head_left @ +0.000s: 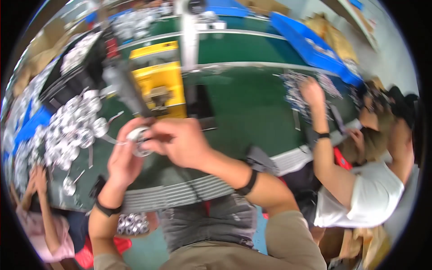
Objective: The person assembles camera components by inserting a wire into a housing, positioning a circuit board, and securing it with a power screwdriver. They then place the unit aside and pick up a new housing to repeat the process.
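Both hands are together over the near edge of the green bench. My left hand [122,157] is closed around a small round white-and-silver part [138,134], from which a thin pale wire seems to run left. My right hand [182,141] pinches at the same part from the other side, its fingertips partly hiding it. Just behind the hands, a grey pen-shaped power tool [126,85] slants down, its lower end close to my fingers; blur hides whether they touch it. Left of my left hand lies a heap of similar round silver parts [72,128], some with wires.
A yellow fixture [166,83] stands behind the hands, a black flat block [200,105] beside it. A black bin [74,78] stands at the far left, a long blue tray [310,47] at the far right. Co-workers sit on both sides; one hand [311,92] reaches into small parts.
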Motion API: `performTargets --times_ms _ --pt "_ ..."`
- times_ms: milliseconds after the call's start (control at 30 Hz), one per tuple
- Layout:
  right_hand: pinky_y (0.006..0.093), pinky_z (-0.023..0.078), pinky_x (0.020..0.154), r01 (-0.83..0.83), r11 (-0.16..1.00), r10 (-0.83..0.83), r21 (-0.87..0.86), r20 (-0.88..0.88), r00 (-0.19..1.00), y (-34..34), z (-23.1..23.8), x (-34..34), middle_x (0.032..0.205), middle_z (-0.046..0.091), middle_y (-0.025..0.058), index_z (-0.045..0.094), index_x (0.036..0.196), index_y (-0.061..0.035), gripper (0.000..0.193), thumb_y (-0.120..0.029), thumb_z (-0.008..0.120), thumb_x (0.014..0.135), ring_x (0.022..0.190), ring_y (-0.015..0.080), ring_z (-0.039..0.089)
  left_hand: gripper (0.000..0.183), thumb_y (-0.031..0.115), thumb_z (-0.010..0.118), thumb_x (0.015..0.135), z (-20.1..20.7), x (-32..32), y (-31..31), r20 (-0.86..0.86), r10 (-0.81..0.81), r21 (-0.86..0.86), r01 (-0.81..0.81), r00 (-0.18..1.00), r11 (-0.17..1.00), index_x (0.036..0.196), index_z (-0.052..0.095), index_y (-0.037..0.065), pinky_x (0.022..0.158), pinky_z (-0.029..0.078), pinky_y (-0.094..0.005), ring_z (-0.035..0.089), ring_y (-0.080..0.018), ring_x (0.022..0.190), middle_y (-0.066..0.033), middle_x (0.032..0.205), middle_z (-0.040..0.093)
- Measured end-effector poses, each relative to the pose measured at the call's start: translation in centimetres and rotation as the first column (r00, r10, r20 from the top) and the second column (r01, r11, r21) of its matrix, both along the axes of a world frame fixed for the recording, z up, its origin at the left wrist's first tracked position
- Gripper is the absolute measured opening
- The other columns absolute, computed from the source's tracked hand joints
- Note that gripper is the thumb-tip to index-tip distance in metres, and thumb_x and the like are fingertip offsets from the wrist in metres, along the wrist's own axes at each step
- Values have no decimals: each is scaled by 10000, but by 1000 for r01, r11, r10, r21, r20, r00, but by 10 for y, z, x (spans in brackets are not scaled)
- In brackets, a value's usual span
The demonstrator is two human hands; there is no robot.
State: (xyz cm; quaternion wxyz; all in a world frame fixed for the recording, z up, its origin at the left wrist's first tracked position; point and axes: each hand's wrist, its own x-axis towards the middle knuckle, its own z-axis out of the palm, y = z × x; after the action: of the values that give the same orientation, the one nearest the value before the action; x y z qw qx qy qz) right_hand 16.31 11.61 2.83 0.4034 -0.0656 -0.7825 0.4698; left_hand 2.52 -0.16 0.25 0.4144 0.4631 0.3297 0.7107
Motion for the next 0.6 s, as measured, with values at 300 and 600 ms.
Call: performTargets --times_ms 300,600 --pt "270 537 671 -2 999 1 34 25 1000 0 -4 -6 871 705 103 698 882 -25 204 -38 798 705 736 180 689 468 234 350 1021 7 0 -6 111 -86 -77 94 990 993 1437 291 28 1068 340 -394 428 -249 1276 -155 1415 393" --pt "309 551 720 34 986 -16 165 -112 994 2 -13 -10 985 588 89 726 891 -46 286 -44 841 629 854 207 657 504 279 358 1024 7 -2 -6 200 -141 -115 166 970 980 1459 263 44 1061 353 -392 437 -226 1258 -127 1362 423"
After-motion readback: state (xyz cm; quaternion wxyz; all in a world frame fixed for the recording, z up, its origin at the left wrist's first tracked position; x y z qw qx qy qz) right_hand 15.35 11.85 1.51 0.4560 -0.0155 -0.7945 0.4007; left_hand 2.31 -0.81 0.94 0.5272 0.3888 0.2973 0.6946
